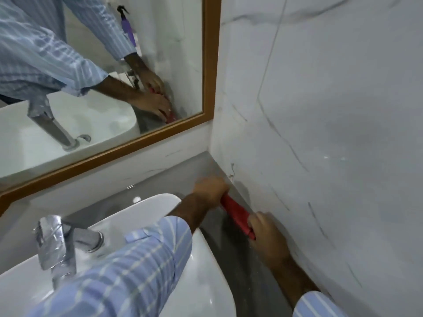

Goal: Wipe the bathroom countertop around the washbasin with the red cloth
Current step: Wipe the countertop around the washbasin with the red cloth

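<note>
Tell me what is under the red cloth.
The red cloth lies on the grey countertop along the marble wall, gripped by the left hand and right hand. The surface beneath it is covered.

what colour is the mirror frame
The mirror frame is orange-brown, like wood, clearest in the head view.

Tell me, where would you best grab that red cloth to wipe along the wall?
Probably at its two ends, coming from above on the basin side. The red cloth lies as a long narrow strip on the grey countertop, tight against the marble wall. The left hand holds the far end, the right hand the near end.
</note>
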